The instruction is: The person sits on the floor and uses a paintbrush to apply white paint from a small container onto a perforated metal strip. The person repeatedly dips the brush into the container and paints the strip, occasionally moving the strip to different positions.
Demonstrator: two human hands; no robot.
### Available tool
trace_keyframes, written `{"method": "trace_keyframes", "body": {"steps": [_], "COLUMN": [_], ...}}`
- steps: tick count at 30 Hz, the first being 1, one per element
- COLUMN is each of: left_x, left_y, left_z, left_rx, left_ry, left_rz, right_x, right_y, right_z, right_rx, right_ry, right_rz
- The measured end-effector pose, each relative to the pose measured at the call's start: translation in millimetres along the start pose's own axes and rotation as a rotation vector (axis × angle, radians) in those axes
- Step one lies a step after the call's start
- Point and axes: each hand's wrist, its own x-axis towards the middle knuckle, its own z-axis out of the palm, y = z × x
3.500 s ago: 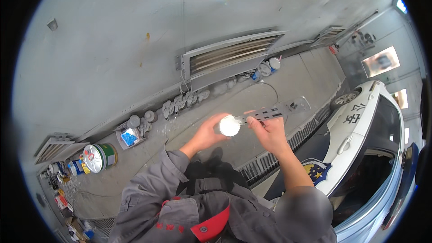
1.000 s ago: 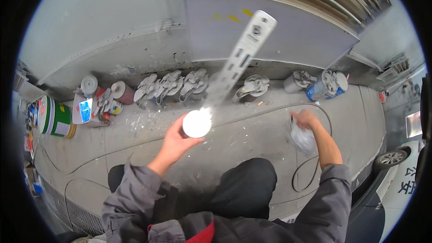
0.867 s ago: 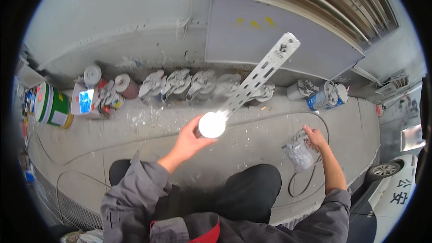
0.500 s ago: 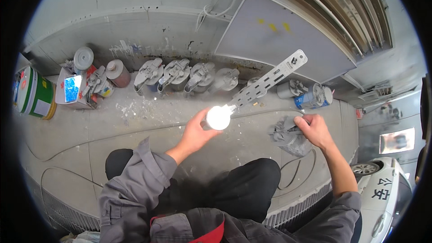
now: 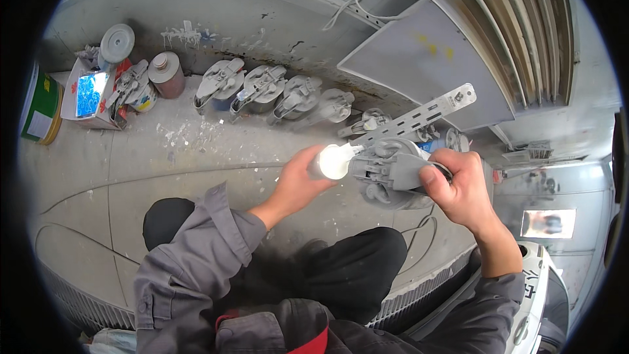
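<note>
In my left hand (image 5: 296,182) is a small cup (image 5: 332,162), the fingers closed round its side; white paint shows brightly in it. A long perforated stirring stick (image 5: 419,117) stands tilted in the cup and leans up to the right. My right hand (image 5: 464,187) grips the lid handle of a grey-smeared paint can (image 5: 392,174). The can's pouring lid is close beside the cup's right rim and overlaps the lower part of the stick. Whether paint runs from the spout cannot be made out.
Several paint cans with pouring lids (image 5: 219,84) line the wall. At the left stand a green bucket (image 5: 40,108), a carton (image 5: 98,98) and a metal bottle (image 5: 166,75). A hose (image 5: 164,176) crosses the floor. Panels (image 5: 419,59) lean at the back right; a white car (image 5: 538,308) is lower right.
My right hand has lifted the paint can and brought it left, up against the cup. The cup stays in my left hand and sits slightly farther right in the picture. The view has turned somewhat.
</note>
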Motion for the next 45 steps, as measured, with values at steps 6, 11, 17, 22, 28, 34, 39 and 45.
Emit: {"method": "trace_keyframes", "body": {"steps": [6, 11, 17, 22, 28, 34, 39, 45], "left_x": [1.1, 2.3, 3.1, 3.8, 2.9, 2.3, 2.6, 9.0], "left_y": [0.0, -1.4, 5.9, 4.6, 6.7, 8.1, -4.0, -21.1], "left_z": [-5.1, -9.3, -9.4, -8.5, -8.0, -5.0, -2.5, 2.2], "left_rx": [0.098, 0.113, 0.113, 0.089, 0.109, 0.051, 0.053, -0.081], "left_ry": [0.009, 0.021, 0.003, 0.004, -0.012, -0.001, -0.005, 0.000], "left_rz": [0.012, 0.028, 0.007, 0.004, -0.002, -0.022, 0.006, -0.020], "right_x": [6.5, 9.9, 10.5, 11.5, 9.1, 4.6, -1.9, -48.5], "right_y": [-10.4, -10.6, -9.0, -10.5, -12.5, -7.1, 8.3, 86.0], "right_z": [4.4, 5.7, 5.4, 1.6, 1.5, 2.2, -0.8, -29.8], "right_rx": [-0.029, -0.037, -0.037, -0.079, -0.051, -0.043, -0.098, 0.536], "right_ry": [0.024, 0.013, 0.006, -0.011, -0.007, -0.001, -0.008, 0.183], "right_rz": [-0.024, -0.024, -0.006, -0.046, -0.003, -0.037, -0.092, 0.177]}}
